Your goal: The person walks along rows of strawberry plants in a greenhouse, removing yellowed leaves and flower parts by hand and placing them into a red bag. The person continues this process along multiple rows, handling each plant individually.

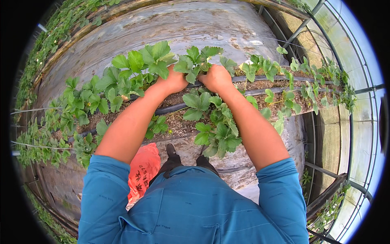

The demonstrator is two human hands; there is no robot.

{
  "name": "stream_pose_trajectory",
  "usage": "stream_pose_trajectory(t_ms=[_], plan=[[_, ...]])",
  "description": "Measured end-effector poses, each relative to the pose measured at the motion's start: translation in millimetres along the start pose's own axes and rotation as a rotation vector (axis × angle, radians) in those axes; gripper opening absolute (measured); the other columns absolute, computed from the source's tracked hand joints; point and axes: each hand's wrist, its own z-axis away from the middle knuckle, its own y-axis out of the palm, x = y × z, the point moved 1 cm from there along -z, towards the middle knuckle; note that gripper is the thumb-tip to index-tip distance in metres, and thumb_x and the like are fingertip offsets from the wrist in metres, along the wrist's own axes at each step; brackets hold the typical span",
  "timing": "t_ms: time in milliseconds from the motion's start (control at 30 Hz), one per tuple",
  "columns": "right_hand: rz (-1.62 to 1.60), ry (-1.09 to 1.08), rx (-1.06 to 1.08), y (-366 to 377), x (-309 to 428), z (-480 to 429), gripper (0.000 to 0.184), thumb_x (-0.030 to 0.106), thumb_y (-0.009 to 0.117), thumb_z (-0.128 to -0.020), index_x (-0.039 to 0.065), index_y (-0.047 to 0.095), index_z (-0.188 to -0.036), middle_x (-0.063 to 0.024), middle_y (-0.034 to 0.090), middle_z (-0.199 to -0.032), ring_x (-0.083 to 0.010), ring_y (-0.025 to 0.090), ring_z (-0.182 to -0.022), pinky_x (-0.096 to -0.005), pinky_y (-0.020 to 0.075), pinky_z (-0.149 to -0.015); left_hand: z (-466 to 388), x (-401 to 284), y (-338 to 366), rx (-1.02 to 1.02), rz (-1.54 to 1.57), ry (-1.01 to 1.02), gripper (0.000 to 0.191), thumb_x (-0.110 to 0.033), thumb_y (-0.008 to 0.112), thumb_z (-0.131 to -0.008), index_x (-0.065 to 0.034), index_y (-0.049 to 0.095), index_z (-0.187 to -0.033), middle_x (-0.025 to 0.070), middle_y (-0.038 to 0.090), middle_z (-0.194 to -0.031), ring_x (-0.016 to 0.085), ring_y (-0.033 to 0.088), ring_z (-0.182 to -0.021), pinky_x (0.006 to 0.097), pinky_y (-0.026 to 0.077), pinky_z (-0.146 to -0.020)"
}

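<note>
Both of my hands are in among the leaves of a strawberry plant (192,65) at the far side of a raised planting bed (179,120). My left hand (176,80) is at the plant's left, its fingertips hidden behind leaves. On the other side my right hand (217,78) has curled fingers, with the thumb side against the plant's base. Leaves cover what either hand may hold. Nearer to me, between my forearms, grows another leafy strawberry plant (218,122). Black drip irrigation hoses (170,109) run along the soil under my wrists.
A red plastic sack (144,167) bearing writing stands by my legs, left of my shoes (171,149). More strawberry plants (100,88) line the bed leftward. Beyond it lies ground covered with plastic film (195,24). A metal greenhouse frame (351,137) rises at the right.
</note>
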Motion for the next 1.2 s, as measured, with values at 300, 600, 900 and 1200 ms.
stream_pose_trajectory(t_ms=[300,600,900,1200], plan=[[0.028,-0.292,-0.008,-7.6,-37.4,-37.9,0.031,0.023,0.070,-0.078,0.003,0.075,-0.101,-0.0240,0.073,-0.102,-0.0410,0.070,-0.100,-0.0463,0.0567,-0.090,-17.6,6.9,-30.5,-0.121,0.087,-0.060,0.016,-0.018,0.064,-0.092,-0.0103,0.065,-0.106,0.0143,0.067,-0.106,0.042,0.064,-0.097,0.0458,0.052,-0.081],[0.167,-0.396,0.063,9.4,-4.8,-83.3,0.029,0.020,0.075,-0.083,0.012,0.077,-0.110,-0.0166,0.073,-0.112,-0.0375,0.069,-0.107,-0.0472,0.0563,-0.091,8.7,15.0,-11.8,-0.157,0.102,0.050,0.015,-0.013,0.066,-0.088,-0.0044,0.065,-0.101,0.0177,0.068,-0.101,0.041,0.064,-0.095,0.0461,0.050,-0.079],[0.166,-0.474,0.201,10.4,15.3,-105.6,0.035,0.025,0.079,-0.077,0.002,0.076,-0.104,-0.0225,0.074,-0.104,-0.0394,0.071,-0.099,-0.0458,0.0564,-0.085,27.4,13.2,-3.9,-0.183,0.046,0.040,0.024,-0.008,0.068,-0.085,-0.0049,0.069,-0.109,0.0185,0.070,-0.110,0.041,0.065,-0.102,0.0461,0.053,-0.087],[-0.385,-0.302,0.133,-3.1,-49.6,-88.4,0.024,0.015,0.079,-0.078,0.000,0.075,-0.096,-0.0098,0.075,-0.089,-0.0154,0.062,-0.079,-0.0403,0.0532,-0.076,21.6,-8.8,-1.4,-0.175,-0.033,-0.203,0.037,-0.025,0.076,-0.086,-0.0063,0.067,-0.116,0.0168,0.068,-0.115,0.039,0.066,-0.108,0.0471,0.053,-0.091]])
